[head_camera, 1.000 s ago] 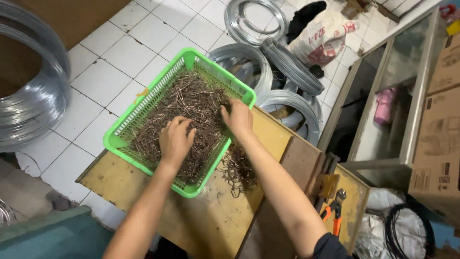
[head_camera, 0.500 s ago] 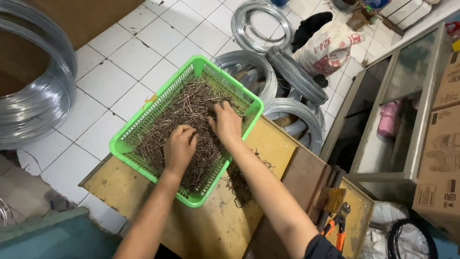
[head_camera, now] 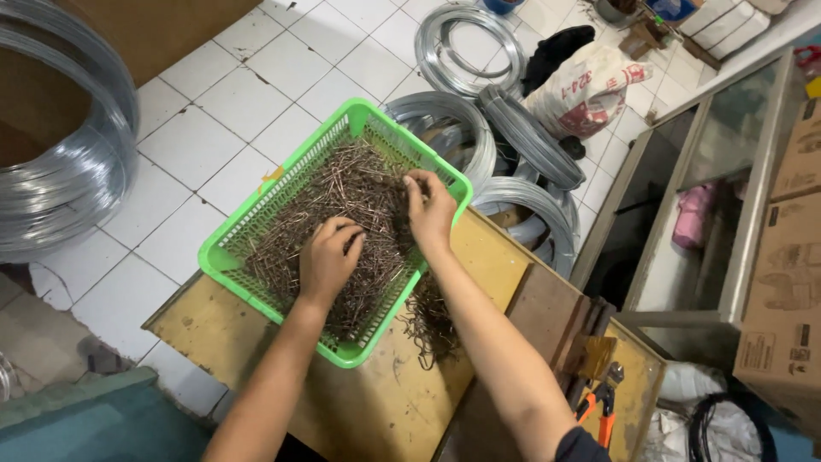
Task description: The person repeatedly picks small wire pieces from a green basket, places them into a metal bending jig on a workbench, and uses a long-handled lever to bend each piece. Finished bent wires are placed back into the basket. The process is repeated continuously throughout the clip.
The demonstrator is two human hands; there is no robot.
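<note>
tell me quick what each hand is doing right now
Left hand: curled, fingers down in the tangled brown metal wire pieces in the green plastic basket.
Right hand: pinching some of those pieces.

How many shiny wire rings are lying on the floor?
5: one big coil far left, one flat ring at top, three bunched behind the green basket. More may hide beneath.

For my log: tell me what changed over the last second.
The right hand moved from the basket's near edge deeper into the wire pieces; the left hand stayed on the pile, fingers curling. The green basket and yellow table stayed put.
</note>
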